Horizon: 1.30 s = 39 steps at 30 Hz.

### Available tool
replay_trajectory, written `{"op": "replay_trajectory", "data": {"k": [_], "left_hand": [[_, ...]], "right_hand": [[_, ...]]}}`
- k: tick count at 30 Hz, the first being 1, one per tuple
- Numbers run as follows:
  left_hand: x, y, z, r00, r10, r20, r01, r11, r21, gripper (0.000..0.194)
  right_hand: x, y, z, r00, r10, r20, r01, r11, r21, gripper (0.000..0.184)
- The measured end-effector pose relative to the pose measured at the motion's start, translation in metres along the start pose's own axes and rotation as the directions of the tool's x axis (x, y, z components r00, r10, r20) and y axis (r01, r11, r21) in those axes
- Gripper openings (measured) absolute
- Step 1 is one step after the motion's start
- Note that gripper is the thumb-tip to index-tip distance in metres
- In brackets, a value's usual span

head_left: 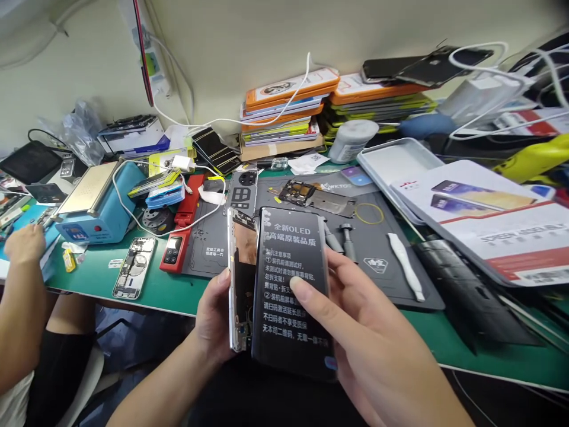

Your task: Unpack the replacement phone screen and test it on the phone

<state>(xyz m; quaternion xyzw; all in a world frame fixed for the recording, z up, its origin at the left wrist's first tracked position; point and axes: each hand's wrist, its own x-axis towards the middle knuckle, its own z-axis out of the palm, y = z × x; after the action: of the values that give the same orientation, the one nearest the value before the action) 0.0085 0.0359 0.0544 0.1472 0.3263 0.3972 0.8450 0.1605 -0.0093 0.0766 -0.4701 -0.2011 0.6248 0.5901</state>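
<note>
White jar (353, 142) near stacked orange-and-white boxes (302, 107)

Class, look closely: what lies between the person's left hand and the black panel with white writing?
An opened phone body, held by the left hand, lies between that hand and the black panel, as the head view shows.

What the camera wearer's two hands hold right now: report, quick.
Left hand: closed on an opened phone frame.
Right hand: holding a black screen panel, thumb on its face.
</note>
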Motion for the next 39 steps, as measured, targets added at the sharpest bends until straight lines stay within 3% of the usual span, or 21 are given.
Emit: {"op": "replay_trajectory", "data": {"k": [4, 10, 26, 39], "left_hand": [[0.0016, 0.0002, -0.0029, 0.999, 0.030, 0.019, -0.030, 1.000, -0.006, 0.044], [0.0026, -0.0010, -0.0081, 0.998, 0.018, 0.056, -0.019, 1.000, 0.004, 0.048], [0.0013, -0.0014, -0.0046, 0.979, 0.093, 0.179, -0.091, 0.996, -0.023, 0.023], [0.0011, -0.0042, -0.0065, 0.974, 0.105, 0.202, -0.100, 0.994, -0.036, 0.022]], "right_hand": [[0.0024, 0.0007, 0.0013, 1.000, -0.002, -0.009, 0.002, 1.000, -0.027, 0.051], [0.0024, -0.0003, 0.0010, 0.999, -0.014, -0.030, 0.012, 0.998, -0.059, 0.049], [0.0021, -0.0001, -0.0006, 0.998, -0.063, -0.030, 0.059, 0.991, -0.116, 0.046], [0.0001, 0.0018, 0.0004, 0.998, -0.064, -0.028, 0.060, 0.992, -0.111, 0.046]]}}
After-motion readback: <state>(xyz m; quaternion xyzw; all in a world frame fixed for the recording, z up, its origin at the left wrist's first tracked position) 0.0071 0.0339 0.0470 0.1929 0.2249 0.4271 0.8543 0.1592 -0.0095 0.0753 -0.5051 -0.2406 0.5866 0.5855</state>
